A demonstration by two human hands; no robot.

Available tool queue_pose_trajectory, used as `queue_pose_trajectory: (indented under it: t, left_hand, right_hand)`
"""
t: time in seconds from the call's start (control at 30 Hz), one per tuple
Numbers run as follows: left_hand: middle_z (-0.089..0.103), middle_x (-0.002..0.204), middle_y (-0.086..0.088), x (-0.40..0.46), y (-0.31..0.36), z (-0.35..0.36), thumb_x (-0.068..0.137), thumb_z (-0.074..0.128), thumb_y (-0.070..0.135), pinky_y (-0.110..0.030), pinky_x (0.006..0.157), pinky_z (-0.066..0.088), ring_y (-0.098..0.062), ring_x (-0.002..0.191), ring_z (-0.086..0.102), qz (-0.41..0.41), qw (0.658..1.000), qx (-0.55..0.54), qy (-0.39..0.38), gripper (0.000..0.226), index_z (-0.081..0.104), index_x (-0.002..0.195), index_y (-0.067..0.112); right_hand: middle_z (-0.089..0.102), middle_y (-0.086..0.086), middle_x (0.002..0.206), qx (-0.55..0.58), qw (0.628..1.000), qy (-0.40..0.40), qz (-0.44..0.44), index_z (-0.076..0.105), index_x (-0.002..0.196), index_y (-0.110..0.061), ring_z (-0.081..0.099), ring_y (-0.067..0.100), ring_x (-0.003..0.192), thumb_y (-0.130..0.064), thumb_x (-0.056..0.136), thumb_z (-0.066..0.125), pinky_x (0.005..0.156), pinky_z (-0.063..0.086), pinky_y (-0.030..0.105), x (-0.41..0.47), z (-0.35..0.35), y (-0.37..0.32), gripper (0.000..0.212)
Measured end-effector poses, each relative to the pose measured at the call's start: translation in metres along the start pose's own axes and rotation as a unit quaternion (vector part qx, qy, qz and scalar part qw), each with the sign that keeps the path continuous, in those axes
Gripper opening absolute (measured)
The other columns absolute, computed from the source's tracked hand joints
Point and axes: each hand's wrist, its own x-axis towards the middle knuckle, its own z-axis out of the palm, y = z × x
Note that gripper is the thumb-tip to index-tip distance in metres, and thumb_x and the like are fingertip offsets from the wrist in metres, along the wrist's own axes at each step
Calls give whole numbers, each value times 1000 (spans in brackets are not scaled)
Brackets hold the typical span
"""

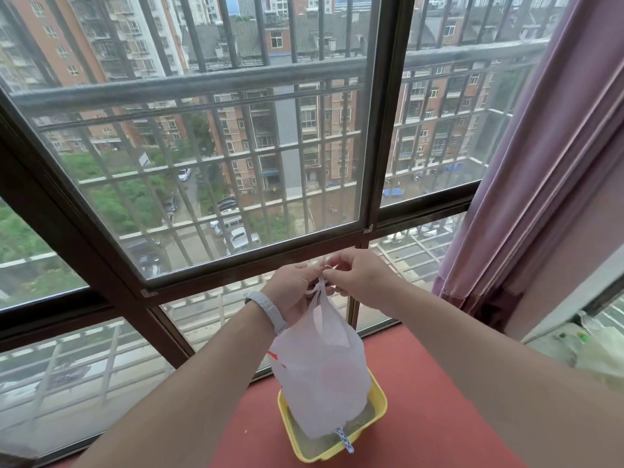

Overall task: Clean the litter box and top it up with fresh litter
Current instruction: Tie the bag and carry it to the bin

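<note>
Both grips meet at the knotted handles of a white plastic bag: the left hand and the right hand pinch the twisted top between fingertips, held up before the window. Below, the bag hangs over a yellow litter box of grey litter on the red floor. A pale band circles the left wrist. A pink curtain hangs at right.

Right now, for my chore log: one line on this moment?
hands: left hand, right hand pinch bag handles | white plastic bag hangs over yellow litter box | floor: red
</note>
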Motion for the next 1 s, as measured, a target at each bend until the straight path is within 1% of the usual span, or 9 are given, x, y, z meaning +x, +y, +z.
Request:
queue_pose_trajectory:
  t: [0.17, 0.3, 0.43, 0.57, 0.63, 0.73, 0.87, 0.93, 1.0]
  left_hand:
    - [66, 69, -13, 2, -1, 0, 101, 50, 17, -29, 57, 56, -22, 55, 64, 1, 998, 60, 5, 24, 61, 93, -2]
    - [66, 69, -10, 6, 2, -5, 103, 48, 17, -31, 60, 52, -20, 54, 62, -1, 985, 173, 12, 24, 64, 91, 4]
    - [62, 62, -5, 9, 10, -10, 99, 47, 4, -27, 59, 43, -14, 54, 54, -9, 979, 188, -81, 23, 68, 89, 3]
    - [59, 66, -9, 0, 27, -4, 72, 50, -8, -24, 54, 44, -17, 58, 51, -6, 975, 144, -169, 27, 72, 71, 7]
    - [65, 75, -10, -1, 36, -5, 63, 47, -6, -24, 56, 45, -17, 59, 53, -5, 970, 161, -180, 29, 70, 77, 2]
    - [63, 84, -17, -2, 48, -13, 64, 47, -5, -24, 59, 45, -18, 63, 53, -3, 963, 204, -178, 32, 70, 87, -4]
    - [58, 61, -8, -6, 53, -17, 63, 50, 7, -24, 57, 35, -20, 61, 45, 50, 955, 274, -100, 17, 65, 70, 6]
    - [57, 61, -6, -9, 52, -17, 71, 51, 18, -24, 56, 35, -18, 59, 42, 73, 949, 296, -84, 14, 63, 68, 13]
    - [56, 66, -8, -10, 49, -19, 78, 50, 34, -29, 63, 32, -20, 60, 38, 90, 930, 350, -74, 25, 62, 57, 25]
  right_hand:
    - [68, -1, 65, 1, 999, 37, 0, 70, 77, -17, 61, 7, 56, -17, 83, 67, 68, 56, 35, 3, 3, 1, 7]
    - [65, -5, 65, -17, 997, 68, -19, 69, 73, -20, 62, 14, 64, -17, 82, 67, 67, 54, 36, 5, -1, 0, 10]
    - [63, -8, 65, -13, 996, 73, -56, 71, 79, -13, 57, 4, 58, -14, 85, 65, 59, 47, 21, 9, -9, -11, 9]
    - [60, 1, 59, 101, 994, 12, -45, 66, 75, -11, 50, 9, 45, -5, 88, 62, 45, 42, 25, 19, -7, -22, 14]
    - [57, 8, 62, 152, 988, -25, -25, 63, 76, -8, 46, 15, 45, -2, 89, 59, 42, 37, 25, 26, -8, -24, 15]
    - [55, 12, 63, 201, 975, -90, -7, 60, 76, -7, 45, 21, 47, 1, 90, 56, 46, 34, 28, 36, -9, -21, 16]
    - [55, 13, 61, 187, 977, -93, 35, 60, 74, -5, 47, 22, 48, 3, 86, 52, 48, 41, 28, 44, -5, -20, 16]
    - [55, 8, 55, 159, 983, -82, 53, 61, 75, -4, 41, 18, 44, 3, 84, 50, 44, 39, 24, 46, -5, -23, 15]
    - [54, 2, 51, 120, 987, -82, 64, 63, 75, -6, 38, 14, 42, 2, 81, 51, 43, 36, 22, 47, -4, -26, 16]
